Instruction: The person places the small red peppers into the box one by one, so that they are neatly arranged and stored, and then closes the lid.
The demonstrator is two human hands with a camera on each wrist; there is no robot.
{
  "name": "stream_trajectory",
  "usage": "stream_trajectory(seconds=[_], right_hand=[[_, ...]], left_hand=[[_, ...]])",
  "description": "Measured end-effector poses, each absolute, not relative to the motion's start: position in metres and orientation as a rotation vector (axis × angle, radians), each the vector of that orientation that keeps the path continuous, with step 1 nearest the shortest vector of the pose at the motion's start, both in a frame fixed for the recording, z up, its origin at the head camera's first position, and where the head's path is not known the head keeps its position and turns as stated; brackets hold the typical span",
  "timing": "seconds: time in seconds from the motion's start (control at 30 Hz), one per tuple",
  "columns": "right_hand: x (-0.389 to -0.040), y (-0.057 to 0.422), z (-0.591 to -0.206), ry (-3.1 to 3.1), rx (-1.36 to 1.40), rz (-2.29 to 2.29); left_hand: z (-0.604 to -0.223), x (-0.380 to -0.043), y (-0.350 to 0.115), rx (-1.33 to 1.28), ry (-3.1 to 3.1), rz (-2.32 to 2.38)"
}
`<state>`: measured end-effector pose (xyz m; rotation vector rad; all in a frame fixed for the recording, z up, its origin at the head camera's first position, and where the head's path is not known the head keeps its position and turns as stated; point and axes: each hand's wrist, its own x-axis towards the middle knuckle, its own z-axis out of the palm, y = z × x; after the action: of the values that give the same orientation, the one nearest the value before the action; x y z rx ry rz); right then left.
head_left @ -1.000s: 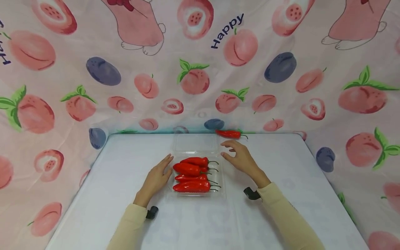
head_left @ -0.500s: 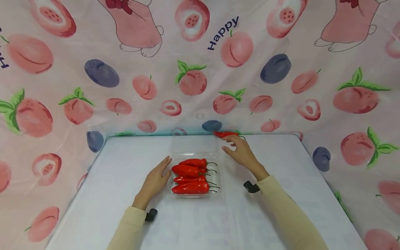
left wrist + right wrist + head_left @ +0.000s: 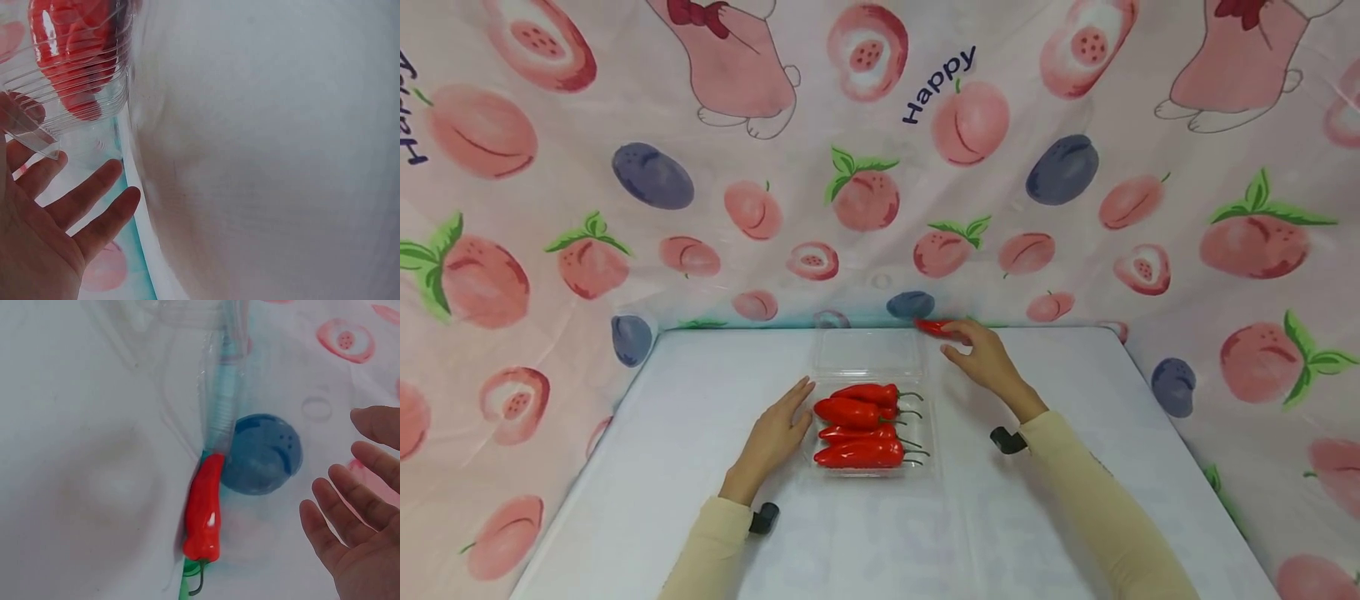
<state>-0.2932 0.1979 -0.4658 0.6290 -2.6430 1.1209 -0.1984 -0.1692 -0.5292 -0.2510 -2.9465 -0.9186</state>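
Observation:
An open clear plastic clamshell box [image 3: 925, 450] holds several red chili peppers [image 3: 859, 454], lying side by side with their stems to the right. My left hand [image 3: 772, 433] is at the box's left side, fingers extended; in the left wrist view, the thumb shows through the clear plastic rim [image 3: 37, 140]. Farther back, a single red chili pepper [image 3: 931, 327] lies at the table's far edge, partly hidden by my right hand [image 3: 985, 357]. In the right wrist view that pepper [image 3: 203, 512] lies whole, and the spread fingers [image 3: 337, 506] stand apart from it.
The box's raised lid [image 3: 868, 350] stands at the back, left of the single pepper. A white cloth [image 3: 685, 400] covers the table. Behind it hangs a peach-printed curtain [image 3: 700, 192], close to the far edge.
My right hand has moved back and slightly right, from beside the lid to over the single pepper, and now covers its stem end. My left hand stays by the box.

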Motion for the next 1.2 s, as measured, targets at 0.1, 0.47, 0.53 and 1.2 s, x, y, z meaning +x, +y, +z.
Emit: stream_trajectory(seconds=[0.1,0.47,0.53,1.2], right_hand=[[-0.297,0.200,-0.470,-2.675,0.597,1.101],[-0.314,0.208,-0.487,-2.721,0.535,1.076],[-0.317,0.210,-0.490,-2.736,0.519,1.057],[-0.355,0.219,-0.511,-2.836,0.482,0.951]], left_hand=[[-0.530,-0.198,-0.169,-0.246,-2.950,-0.921],[-0.531,-0.196,-0.170,-0.224,-2.956,-0.926],[-0.530,-0.196,-0.170,-0.229,-2.959,-0.922],[-0.527,-0.189,-0.165,-0.181,-2.965,-0.923]])
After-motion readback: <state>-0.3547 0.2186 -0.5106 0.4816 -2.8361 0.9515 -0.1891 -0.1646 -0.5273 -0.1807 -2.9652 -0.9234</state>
